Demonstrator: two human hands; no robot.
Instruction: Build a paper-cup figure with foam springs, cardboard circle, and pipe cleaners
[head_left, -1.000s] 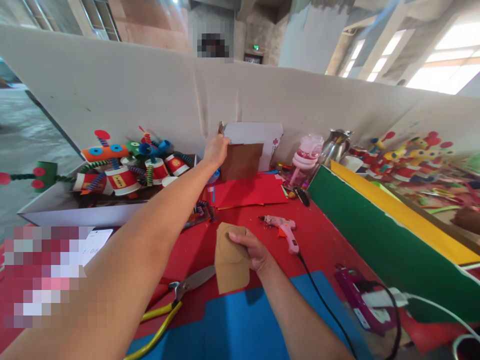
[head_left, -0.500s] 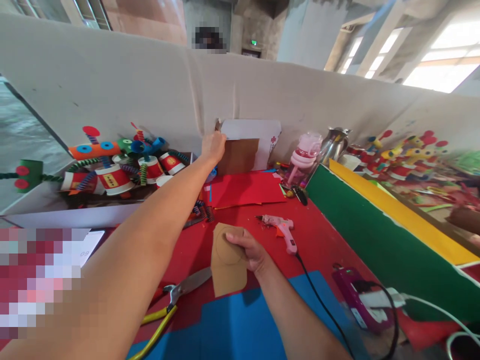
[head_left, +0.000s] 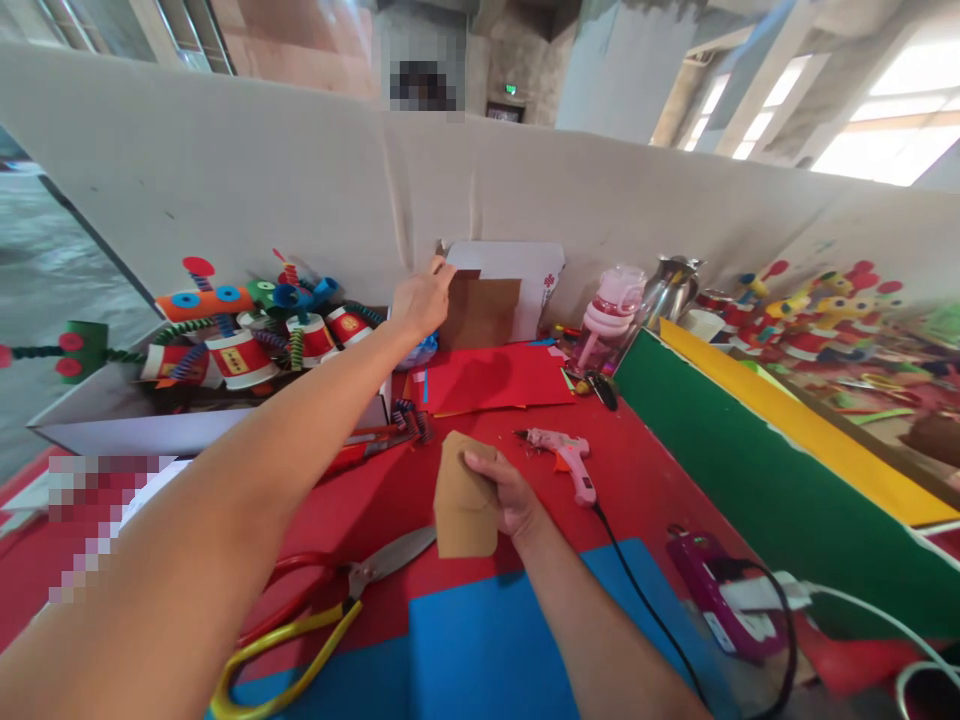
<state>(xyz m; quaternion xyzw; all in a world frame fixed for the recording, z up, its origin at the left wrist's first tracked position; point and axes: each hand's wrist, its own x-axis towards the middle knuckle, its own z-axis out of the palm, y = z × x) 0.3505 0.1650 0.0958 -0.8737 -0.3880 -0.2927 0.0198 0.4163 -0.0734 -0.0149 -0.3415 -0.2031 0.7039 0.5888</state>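
Observation:
My right hand grips a tan piece of cardboard, thumb on its face, above the table. A faint pencilled curve shows on it. My left hand reaches far forward, its fingers closed at the left edge of brown cardboard that leans on a white box panel. Its fingertips are partly hidden. Below my left forearm lie large scissors with red and yellow handles, blades pointing toward the tan piece. Right of my right hand lies a pink hot glue gun.
Red paper sheets and blue sheets lie on the red table. A box of paper-cup figures stands left. A pink bottle and metal jug stand at back. A green panel and purple power bank are right.
My left hand has shifted slightly at the brown cardboard, whose top edge now shows a raised step beside the fingers. The tan piece in my right hand has tilted and risen a little.

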